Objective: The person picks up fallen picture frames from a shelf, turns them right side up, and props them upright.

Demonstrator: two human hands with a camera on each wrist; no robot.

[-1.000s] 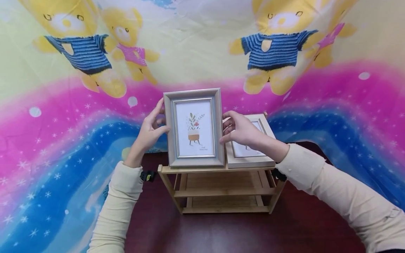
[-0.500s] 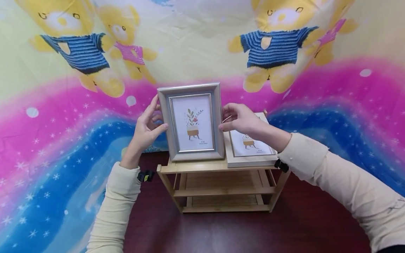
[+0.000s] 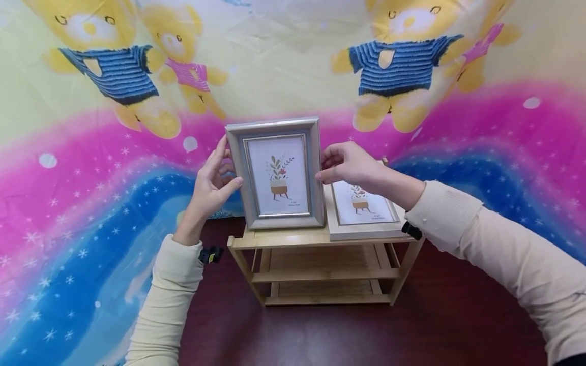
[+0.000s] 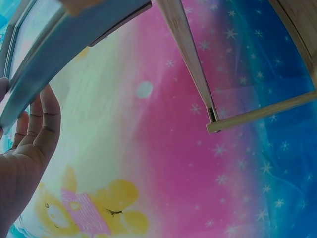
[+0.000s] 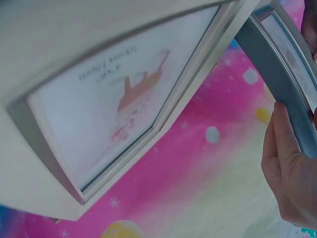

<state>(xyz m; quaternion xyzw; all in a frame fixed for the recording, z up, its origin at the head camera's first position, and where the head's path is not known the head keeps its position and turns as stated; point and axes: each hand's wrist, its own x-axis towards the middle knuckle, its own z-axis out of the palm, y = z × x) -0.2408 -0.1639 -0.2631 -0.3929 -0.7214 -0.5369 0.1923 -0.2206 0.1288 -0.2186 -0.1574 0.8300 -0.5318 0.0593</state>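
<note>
A grey picture frame (image 3: 279,175) with a potted-plant print stands upright at the back left of a wooden rack's top shelf, leaning slightly back. My left hand (image 3: 208,185) grips its left edge, thumb in front and fingers behind. At the opposite edge, my right hand (image 3: 352,165) pinches the side between thumb and curled fingers. In the left wrist view, fingers of the left hand (image 4: 37,129) curl behind the frame's side. The right wrist view has the right hand (image 5: 292,183) on the grey side of the frame (image 5: 285,87).
A cream picture frame (image 3: 359,218) with a similar print lies face up on the rack's right half, under my right forearm. The wooden rack (image 3: 293,239) has lower shelves and stands on a dark red table (image 3: 329,335). A bear-print cloth (image 3: 284,66) hangs behind.
The grey frame has moved up and back from the rack's front edge and turned slightly, both hands still on it. My right hand has risen along its edge, showing more of the cream frame.
</note>
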